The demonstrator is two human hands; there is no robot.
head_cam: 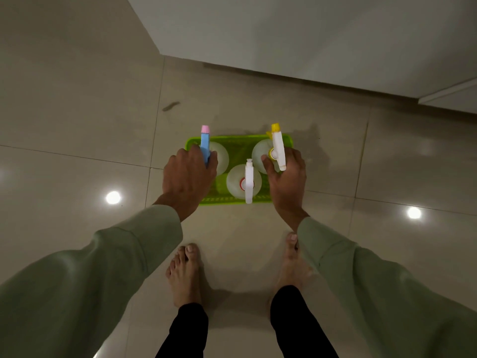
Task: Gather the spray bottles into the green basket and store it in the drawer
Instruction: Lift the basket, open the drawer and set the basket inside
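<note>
Down on the tiled floor (77,112), at the middle of the frame, sits the green basket (240,142) with three spray bottles standing upright inside it. At the basket's left stands a blue-headed bottle (205,148) with a pink nozzle tip; at its right, a white-headed bottle (278,148) with a yellow tip; and at the lower middle, a bottle with an all-white head (248,182) and a red collar. The left hand (189,178) is curled over the basket's left side, against the blue spray head, though whether it grips the bottle or the basket rim I cannot tell. The right hand (287,179) rests at the basket's right side, thumb beside the yellow-tipped bottle's neck, fingers hidden below; its grip is likewise unclear. Both arms wear pale green sleeves (124,254). Bare feet (184,272) stand just below the basket. White cabinet fronts (284,34) fill the upper right of the frame.
</note>
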